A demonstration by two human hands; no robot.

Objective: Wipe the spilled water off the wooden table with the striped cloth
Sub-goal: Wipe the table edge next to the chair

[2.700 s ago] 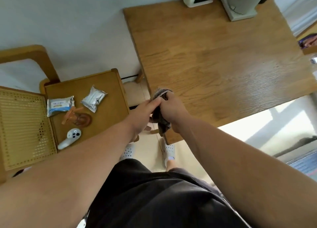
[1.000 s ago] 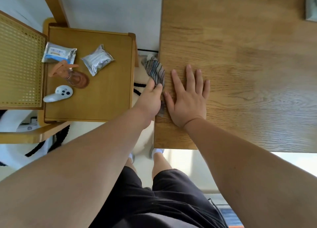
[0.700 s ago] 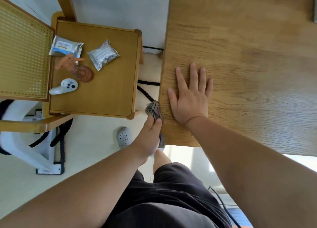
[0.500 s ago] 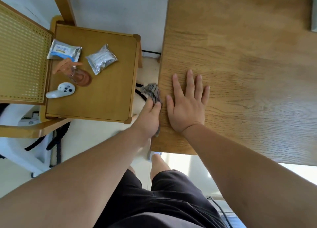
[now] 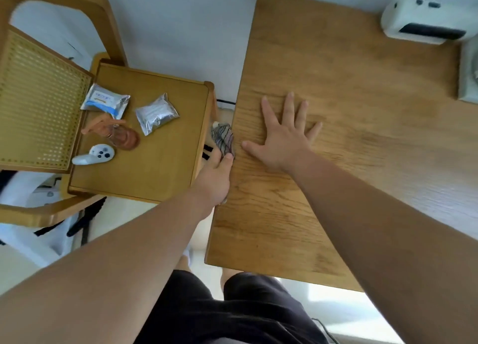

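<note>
A: Your left hand has its fingers curled round the striped cloth. The cloth is bunched up and pokes out past your fingertips, right against the left edge of the wooden table.

B: Your right hand lies just to the right of that, palm down on the wood. Its fingers are straight and spread, and it holds nothing. It looks to me like a brace.

A: I'd judge you're in the wiping step itself, working the table's edge. I can't tell whether the cloth sits on the top or hangs against the side.

B: I can't plainly make out any water either. There's a pale sheen on the wood beyond and to the right of your flat hand, but it may only be window light.

A: So the next move calls for getting the cloth up onto the top, ahead of your left hand. Press it flat, then sweep it rightward toward that sheen.

B: Your right hand sits squarely in that path, so lift it or slide it aside first. Otherwise you'd wipe round it and leave a damp patch under the palm.
</note>
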